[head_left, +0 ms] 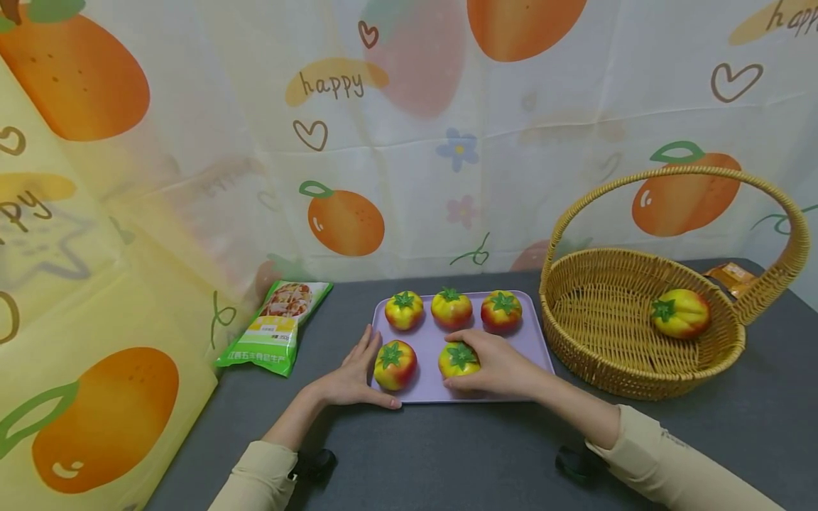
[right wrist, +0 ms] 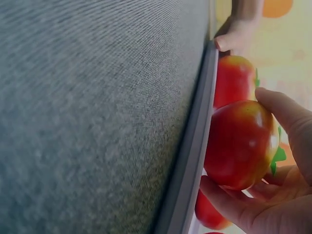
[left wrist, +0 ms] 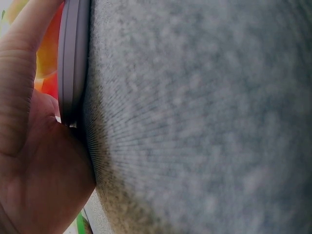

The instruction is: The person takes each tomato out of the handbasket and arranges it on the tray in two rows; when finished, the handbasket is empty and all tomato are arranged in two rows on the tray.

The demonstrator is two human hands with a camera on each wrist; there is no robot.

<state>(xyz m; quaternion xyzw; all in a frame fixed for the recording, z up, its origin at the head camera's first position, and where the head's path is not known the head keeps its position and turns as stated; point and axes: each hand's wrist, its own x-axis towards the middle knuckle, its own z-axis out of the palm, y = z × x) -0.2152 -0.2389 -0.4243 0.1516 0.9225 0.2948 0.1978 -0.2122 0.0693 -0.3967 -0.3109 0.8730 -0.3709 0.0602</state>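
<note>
A lilac tray (head_left: 424, 394) lies on the dark table. Three red-and-yellow fruits with green leafy tops stand in its back row, among them the middle fruit (head_left: 451, 310). In the front row are a left fruit (head_left: 395, 366) and a right fruit (head_left: 457, 360). My right hand (head_left: 501, 365) holds that right fruit, thumb and fingers on opposite sides, also visible in the right wrist view as a glossy red fruit (right wrist: 239, 144). My left hand (head_left: 348, 376) rests against the tray's front left corner, thumb along the front edge and fingers along the left side.
Right of the tray stands a wicker basket (head_left: 639, 380) with a tall handle and one similar fruit (head_left: 681, 314) inside. A green-and-white food packet (head_left: 275, 326) lies at the left, and an orange packet (head_left: 732, 278) behind the basket. A printed cloth (head_left: 409, 177) hangs behind.
</note>
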